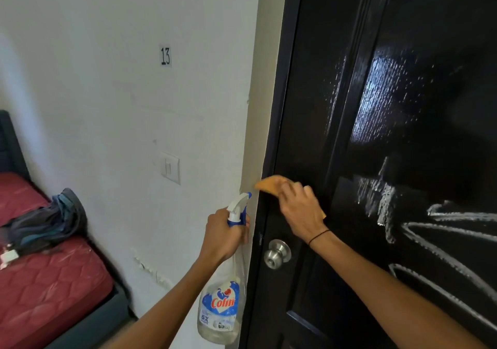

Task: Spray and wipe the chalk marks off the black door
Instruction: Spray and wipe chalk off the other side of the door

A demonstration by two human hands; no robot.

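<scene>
The glossy black door fills the right half of the head view, wet and streaked in its upper part. White chalk marks cross its lower right panel. My right hand holds an orange cloth against the door's left edge, just above the silver door knob. My left hand grips the neck of a clear Colin spray bottle, whose white and blue trigger head points at the door frame.
A white wall with a light switch and a "13" label lies left of the door. A red mattress with bundled clothes sits at lower left.
</scene>
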